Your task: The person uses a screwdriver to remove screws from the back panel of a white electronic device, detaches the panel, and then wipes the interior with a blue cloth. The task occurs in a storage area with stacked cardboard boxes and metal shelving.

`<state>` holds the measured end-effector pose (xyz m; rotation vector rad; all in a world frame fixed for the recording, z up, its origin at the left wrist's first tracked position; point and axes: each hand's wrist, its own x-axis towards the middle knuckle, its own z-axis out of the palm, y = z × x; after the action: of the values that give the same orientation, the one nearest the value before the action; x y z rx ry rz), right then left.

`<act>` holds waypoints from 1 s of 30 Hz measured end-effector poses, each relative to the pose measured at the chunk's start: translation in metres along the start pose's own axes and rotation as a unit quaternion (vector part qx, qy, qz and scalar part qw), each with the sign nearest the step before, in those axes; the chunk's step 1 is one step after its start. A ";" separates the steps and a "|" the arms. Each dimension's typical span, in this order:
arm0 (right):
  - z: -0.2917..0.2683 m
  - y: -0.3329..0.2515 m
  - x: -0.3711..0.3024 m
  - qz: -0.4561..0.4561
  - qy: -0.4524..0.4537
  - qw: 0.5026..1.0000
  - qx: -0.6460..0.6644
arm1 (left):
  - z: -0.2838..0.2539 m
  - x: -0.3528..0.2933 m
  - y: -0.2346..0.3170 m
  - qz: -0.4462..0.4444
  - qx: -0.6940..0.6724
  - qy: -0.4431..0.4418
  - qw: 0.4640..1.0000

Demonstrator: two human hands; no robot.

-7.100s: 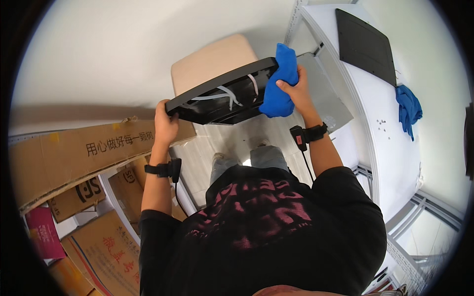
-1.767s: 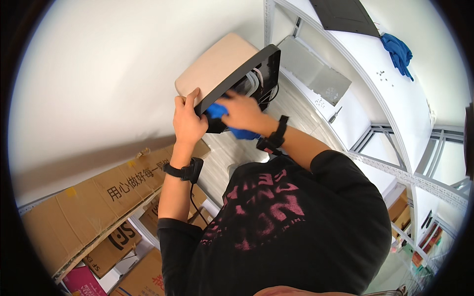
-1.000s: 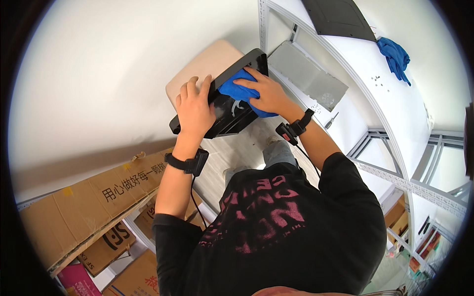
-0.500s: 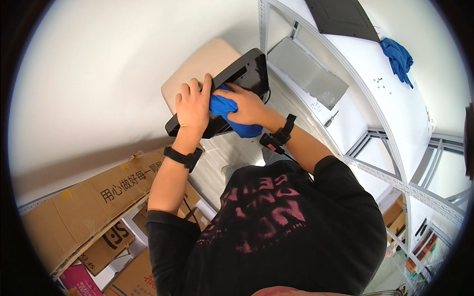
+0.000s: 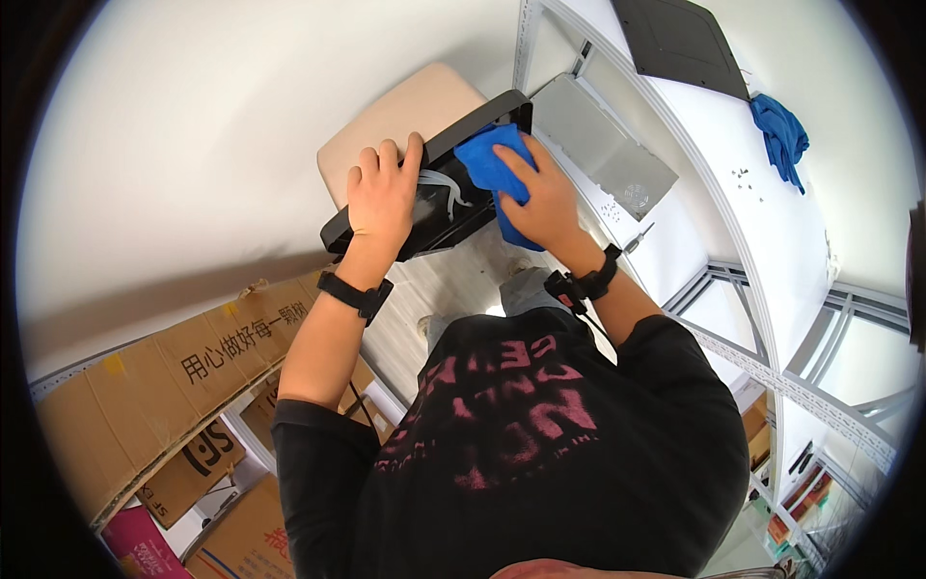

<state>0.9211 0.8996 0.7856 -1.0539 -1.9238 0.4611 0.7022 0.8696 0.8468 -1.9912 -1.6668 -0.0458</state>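
Note:
A shallow black plastic housing (image 5: 439,224) with a raised rim and a glossy inside is held slantwise in front of me. My left hand (image 5: 381,203) grips its far rim, left of the middle, with the fingers over the edge. Pale strips that look like flat cables (image 5: 451,191) show on the inside, beside that hand. Bunched in my right hand (image 5: 552,193) is a blue cloth (image 5: 490,162), laid against the right part of the housing's inside. One end of the cloth hangs below the fingers. The housing's surface under the cloth is hidden.
Behind the housing stands a beige padded panel (image 5: 386,116). White shelves at right carry a grey metal plate (image 5: 598,135), a screwdriver (image 5: 639,237), small screws (image 5: 743,181), a black panel (image 5: 680,46) and another blue cloth (image 5: 779,140). Cardboard boxes (image 5: 145,415) fill the lower left.
My right hand has moved the blue cloth right along the housing's inside, uncovering the pale strips. My left hand stays on the rim.

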 end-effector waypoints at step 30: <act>0.045 -0.033 0.048 0.090 -0.265 0.959 0.034 | -0.002 0.003 0.000 0.002 0.011 -0.037 0.999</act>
<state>0.8553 0.9238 0.8070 -1.1454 -2.2572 0.9883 0.7035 0.8719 0.8494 -2.0026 -1.7017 0.0474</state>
